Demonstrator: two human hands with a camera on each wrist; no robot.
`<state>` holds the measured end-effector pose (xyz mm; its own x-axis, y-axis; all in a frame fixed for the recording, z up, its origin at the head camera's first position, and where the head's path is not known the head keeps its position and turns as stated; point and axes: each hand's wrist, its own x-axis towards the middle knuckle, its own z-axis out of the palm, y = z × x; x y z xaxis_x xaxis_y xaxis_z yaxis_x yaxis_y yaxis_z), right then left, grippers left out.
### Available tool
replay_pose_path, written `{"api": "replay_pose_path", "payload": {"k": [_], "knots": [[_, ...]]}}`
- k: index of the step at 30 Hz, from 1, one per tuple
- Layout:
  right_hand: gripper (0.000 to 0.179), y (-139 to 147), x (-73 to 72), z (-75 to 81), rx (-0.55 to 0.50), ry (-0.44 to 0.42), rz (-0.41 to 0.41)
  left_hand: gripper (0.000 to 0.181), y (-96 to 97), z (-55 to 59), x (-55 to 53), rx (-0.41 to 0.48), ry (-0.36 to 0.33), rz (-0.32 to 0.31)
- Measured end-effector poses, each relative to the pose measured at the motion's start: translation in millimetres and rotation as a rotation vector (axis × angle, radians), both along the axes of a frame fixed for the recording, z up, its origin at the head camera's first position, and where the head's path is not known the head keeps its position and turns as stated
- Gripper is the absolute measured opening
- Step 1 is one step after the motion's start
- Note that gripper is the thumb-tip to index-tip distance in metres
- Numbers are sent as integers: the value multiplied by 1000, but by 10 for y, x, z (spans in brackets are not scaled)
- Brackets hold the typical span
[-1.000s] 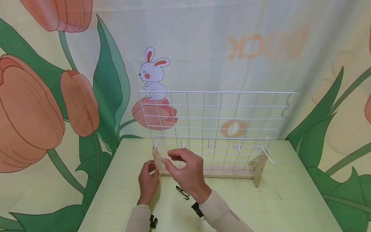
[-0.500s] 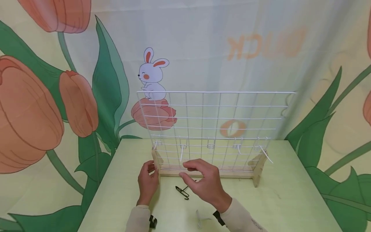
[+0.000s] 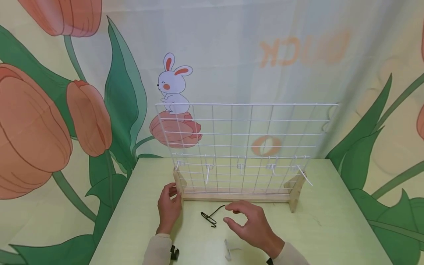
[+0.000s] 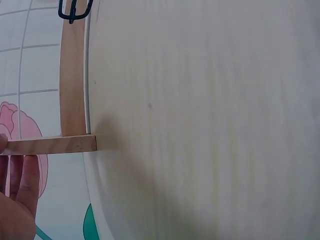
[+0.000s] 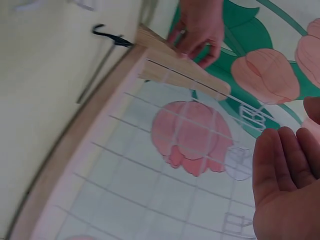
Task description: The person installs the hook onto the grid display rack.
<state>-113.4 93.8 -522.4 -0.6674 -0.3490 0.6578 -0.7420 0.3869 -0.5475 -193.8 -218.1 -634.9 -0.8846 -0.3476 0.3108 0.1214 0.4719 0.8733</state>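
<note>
Wire rack [image 3: 232,133]: upright on the worktop [image 3: 334,235], set in a wooden base [image 3: 236,197].
White hooks [image 3: 208,167]: five, hung in one row across the lower part of the wire rack; this portion appears done.
Black hook [image 3: 210,216]: lying on the worktop in front of the wooden base, not hung.
Loose white hook [image 3: 227,251]: on the worktop, nearer the person; with the black hook, apparently what is left.
Left hand [image 3: 170,209]: thumb and fingers pinching the left wooden foot [image 4: 75,144].
Right hand [image 3: 251,224]: half open, thumb and fingers parted, holding nothing, near the black hook.
</note>
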Motion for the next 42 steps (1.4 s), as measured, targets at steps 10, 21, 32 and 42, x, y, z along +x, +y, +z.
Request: {"api": "replay_pose_path", "payload": {"k": [10, 21, 32, 42], "knots": [[31, 250, 137, -599, 77, -168, 48, 38, 11, 12, 8, 21, -5, 6], [20, 366, 217, -931, 199, -328, 85, 37, 11, 13, 6, 10, -24, 31], [19, 391, 179, -1103, 392, -444, 94, 37, 22, 6, -4, -2, -33, 21], [18, 363, 176, -1178, 478, -474, 103, 37, 23, 10, 2, -4, -39, 26]]}}
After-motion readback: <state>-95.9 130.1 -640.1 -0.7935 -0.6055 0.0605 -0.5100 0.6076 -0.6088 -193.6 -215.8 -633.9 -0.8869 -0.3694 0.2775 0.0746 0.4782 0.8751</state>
